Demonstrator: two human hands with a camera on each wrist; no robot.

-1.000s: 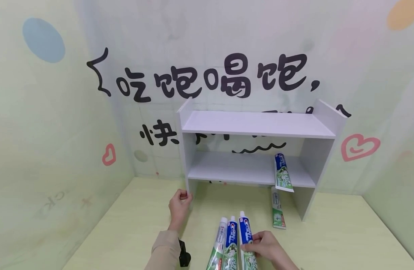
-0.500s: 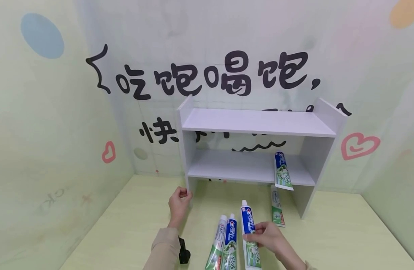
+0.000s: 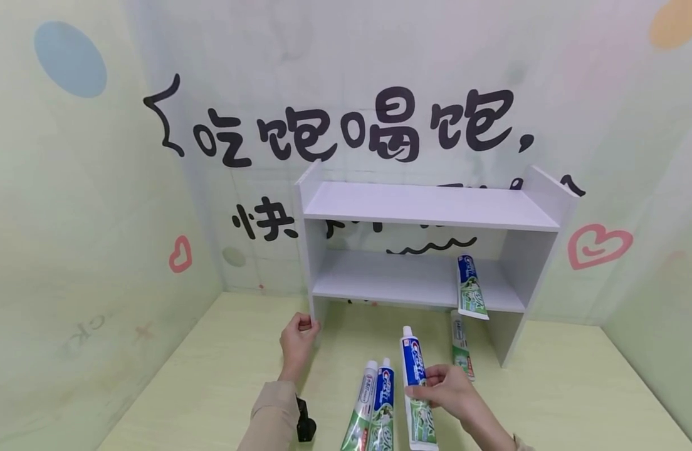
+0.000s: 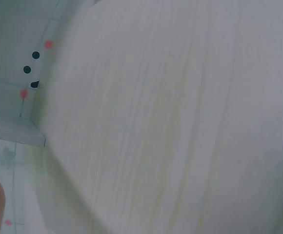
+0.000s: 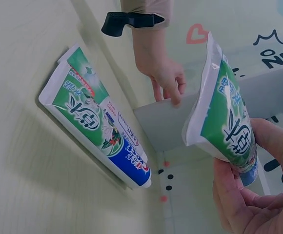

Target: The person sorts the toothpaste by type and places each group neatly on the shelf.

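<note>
My right hand (image 3: 453,391) pinches a blue, white and green toothpaste tube (image 3: 418,401) between thumb and fingers, cap upward; the right wrist view shows this tube (image 5: 229,112) lifted off the table. My left hand (image 3: 298,341) grips the lower front edge of the left side panel of a white shelf (image 3: 374,277). Two tubes lie side by side on the table between the hands: a silver-green one (image 3: 361,410) and a blue-green one (image 3: 383,407). Another blue-green tube (image 3: 471,288) lies on the middle shelf board, its end past the front edge. Below it is a silver-green tube (image 3: 461,344).
The shelf's top board (image 3: 430,203) spans both side panels, which rise above it. Pale green table surface (image 3: 182,376) extends left and right of the shelf. A printed wall (image 3: 323,62) stands behind. A black wrist device (image 3: 304,421) sits beside the left sleeve.
My right hand has raised its tube slightly, up and away from the two tubes beside it. The left hand keeps its grip on the panel.
</note>
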